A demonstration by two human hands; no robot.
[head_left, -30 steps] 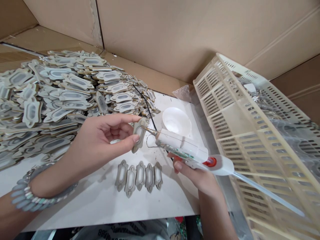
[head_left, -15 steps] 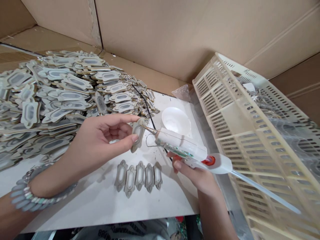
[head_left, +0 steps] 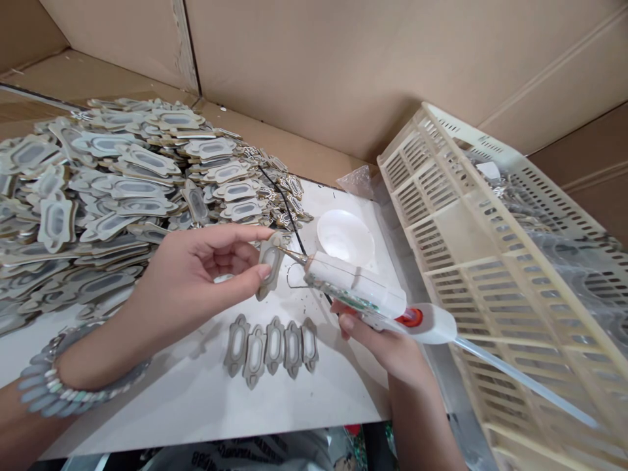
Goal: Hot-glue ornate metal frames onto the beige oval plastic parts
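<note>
My left hand [head_left: 210, 271] pinches a small grey ornamental plate [head_left: 269, 261] with a pale oblong window, holding it upright above the table between thumb and fingers. In my right hand [head_left: 377, 343] is a white glue gun [head_left: 358, 281] with a red-orange ring and a long clear glue stick [head_left: 524, 379] sticking out behind. Its metal nozzle [head_left: 294, 255] meets the upper part of the held plate. Below, several similar grey plates [head_left: 275, 347] lie side by side in a row on the white table [head_left: 206, 412].
A large heap of the same plates [head_left: 142, 186] covers the left and back of the table. Behind the glue gun stands a white bowl [head_left: 346, 237], with a black cord [head_left: 282, 196] running past it. At right leans a cream plastic basket [head_left: 456, 242] holding wrapped pieces. Cardboard walls [head_left: 314, 72] enclose the back.
Hardly anything differs. The nozzle stays at the held plate's upper part, and the glue stick's rear end sits slightly farther right and lower.
</note>
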